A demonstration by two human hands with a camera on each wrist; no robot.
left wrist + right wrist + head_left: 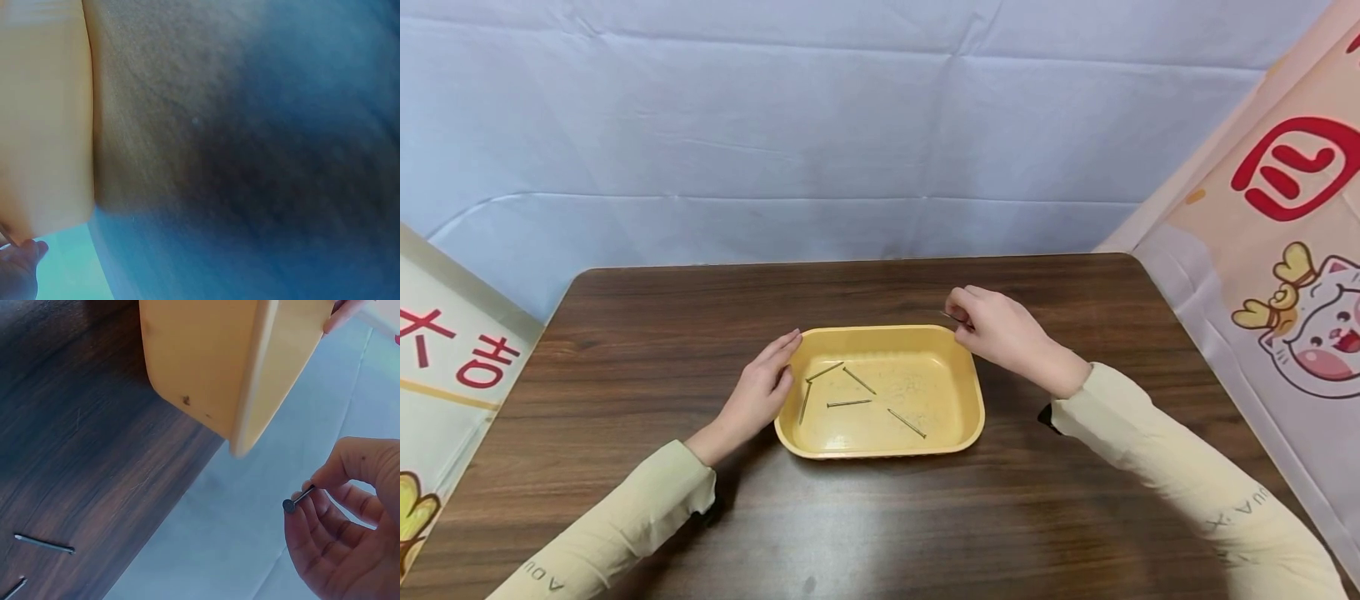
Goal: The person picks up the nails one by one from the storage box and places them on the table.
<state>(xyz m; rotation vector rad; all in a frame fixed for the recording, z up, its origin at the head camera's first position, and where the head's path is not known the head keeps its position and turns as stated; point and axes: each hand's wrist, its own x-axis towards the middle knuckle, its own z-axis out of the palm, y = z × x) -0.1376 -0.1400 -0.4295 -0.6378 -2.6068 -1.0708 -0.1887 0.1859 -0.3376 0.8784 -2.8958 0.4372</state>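
A yellow tray (880,448) sits on the table, with several loose nails (848,404) on its floor. My left hand (756,396) holds the tray's left rim near the far corner, thumb over the edge. In the left wrist view, fingertips (25,265) show at the bottom left beside the tray wall (44,125). Beyond the tray's far right corner, my right hand (1003,329) pinches a nail (300,497) between thumb and fingers, its flat head sticking out. The right wrist view shows the tray's outer wall (200,356) beside that hand, not touching it.
In the right wrist view, two more nails lie on the wooden table: one whole nail (44,544) and one partly cut off (14,589). A pale cloth (850,150) hangs behind the table (880,525). Printed banners (1292,275) stand at both sides.
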